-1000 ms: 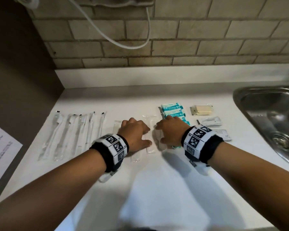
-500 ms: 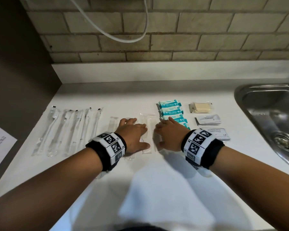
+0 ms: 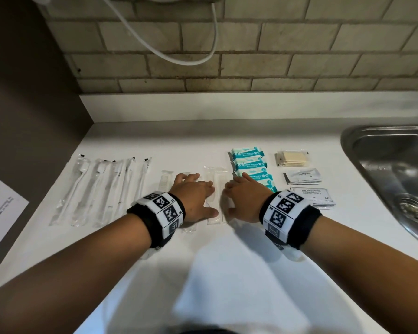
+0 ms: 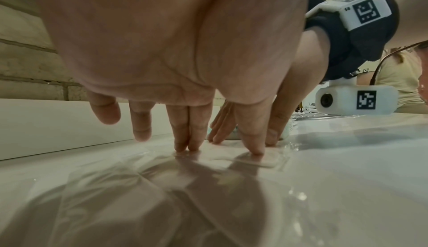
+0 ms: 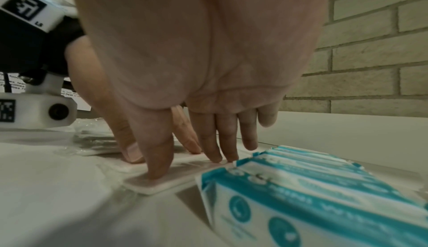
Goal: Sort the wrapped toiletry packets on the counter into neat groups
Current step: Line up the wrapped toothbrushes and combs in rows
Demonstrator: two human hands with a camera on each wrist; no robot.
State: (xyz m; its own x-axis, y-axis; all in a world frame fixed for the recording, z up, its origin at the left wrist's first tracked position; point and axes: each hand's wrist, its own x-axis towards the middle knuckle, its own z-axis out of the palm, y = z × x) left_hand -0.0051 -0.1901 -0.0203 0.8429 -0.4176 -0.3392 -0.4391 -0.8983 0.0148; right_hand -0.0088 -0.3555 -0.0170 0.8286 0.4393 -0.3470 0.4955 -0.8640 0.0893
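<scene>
Nearly sorted: toothbrushes [image 3: 101, 189] left of both flat, outspread grips, wipes [image 3: 249, 165] and sachets [image 3: 302, 178] right, clear comb packets [image 3: 214, 189] underneath awaiting alignment.

Both forearms extend forward, side by side. Left hand [image 3: 196, 198] and right hand [image 3: 247, 200] lie palm-down, close together, straight fingers [image 4: 193, 132] pressing downward, thumbs angled inward.
</scene>
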